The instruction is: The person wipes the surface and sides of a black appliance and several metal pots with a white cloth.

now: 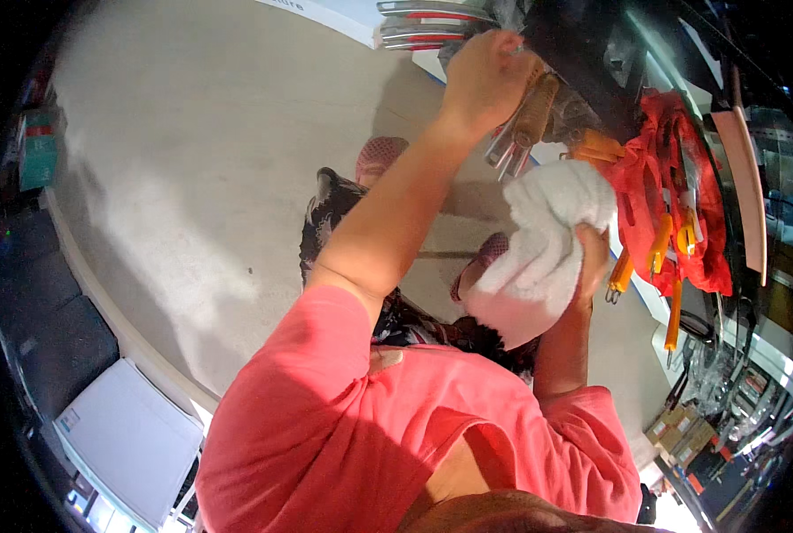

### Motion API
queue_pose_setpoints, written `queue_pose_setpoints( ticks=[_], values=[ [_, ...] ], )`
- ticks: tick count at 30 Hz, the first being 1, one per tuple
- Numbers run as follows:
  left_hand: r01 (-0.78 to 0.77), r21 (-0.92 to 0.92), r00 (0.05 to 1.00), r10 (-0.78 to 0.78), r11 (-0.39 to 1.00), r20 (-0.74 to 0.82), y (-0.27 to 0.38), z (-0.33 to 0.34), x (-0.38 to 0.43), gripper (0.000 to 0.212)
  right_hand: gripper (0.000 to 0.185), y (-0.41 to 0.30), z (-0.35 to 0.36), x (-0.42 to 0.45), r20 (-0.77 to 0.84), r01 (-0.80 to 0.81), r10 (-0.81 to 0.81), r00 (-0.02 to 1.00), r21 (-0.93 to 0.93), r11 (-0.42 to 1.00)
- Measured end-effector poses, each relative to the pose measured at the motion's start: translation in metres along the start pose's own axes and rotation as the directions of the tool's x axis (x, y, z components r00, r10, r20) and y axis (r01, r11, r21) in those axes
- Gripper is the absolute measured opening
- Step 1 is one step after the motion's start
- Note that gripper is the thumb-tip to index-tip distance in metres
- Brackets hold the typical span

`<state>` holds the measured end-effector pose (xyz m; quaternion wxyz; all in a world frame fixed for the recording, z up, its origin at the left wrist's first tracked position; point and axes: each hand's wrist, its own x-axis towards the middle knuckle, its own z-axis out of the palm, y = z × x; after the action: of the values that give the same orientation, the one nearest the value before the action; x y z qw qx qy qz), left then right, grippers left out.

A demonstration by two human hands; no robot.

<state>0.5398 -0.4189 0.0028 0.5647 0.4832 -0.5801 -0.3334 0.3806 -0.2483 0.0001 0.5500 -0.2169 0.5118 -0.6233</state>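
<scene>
My right hand (593, 261) grips a white fluffy cloth (550, 226), perhaps a towel, which hangs in folds in front of my body. Reaching up to the cluttered shelf edge, my left hand (490, 80) has its fingers curled. Its fingertips are partly hidden, so what it holds is not clear. Just beside it lie a brown wooden-looking handle (538, 110) and several thin metal pieces (508, 150). Right of the cloth, a crumpled red plastic bag (663, 146) lies under several orange-handled tools (661, 243).
Long silver-and-red items (430, 28) stick out from the shelf at the top. Cardboard boxes (681, 430) and wrapped goods sit at lower right. A white flat-topped box (130, 440) stands at lower left on the pale floor (190, 153). My feet are below the shelf.
</scene>
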Motion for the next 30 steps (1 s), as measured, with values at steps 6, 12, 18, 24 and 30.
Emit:
queue_pose_setpoints(
  ticks=[6,12,18,24,30],
  values=[
    [-0.159,0.169,0.987,0.152,0.973,0.054,-0.019,-0.016,-0.076,0.027,0.047,0.031,-0.004,-0.037,0.042,-0.075,0.075,0.996,0.000,0.997],
    [0.365,-0.126,0.729,-0.199,0.922,0.655,-0.025,-0.069,-0.172,0.046,0.051,0.040,-0.009,-0.057,0.031,-0.072,0.072,0.997,-0.007,0.997],
    [0.870,-0.400,0.493,-0.545,0.289,0.678,-0.014,-0.092,-0.268,0.075,0.062,0.078,-0.002,-0.071,0.117,-0.046,0.088,0.989,-0.323,0.945],
    [0.727,-0.600,0.656,-0.595,0.334,0.464,-0.009,-0.106,-0.236,0.029,0.082,0.090,-0.006,-0.075,0.464,0.112,0.101,0.880,-0.408,0.906],
    [0.755,-0.384,0.651,-0.539,0.531,0.535,-0.015,-0.092,-0.249,0.033,0.066,0.103,-0.015,-0.084,0.389,-0.063,0.188,0.902,-0.312,0.948]
  ],
)
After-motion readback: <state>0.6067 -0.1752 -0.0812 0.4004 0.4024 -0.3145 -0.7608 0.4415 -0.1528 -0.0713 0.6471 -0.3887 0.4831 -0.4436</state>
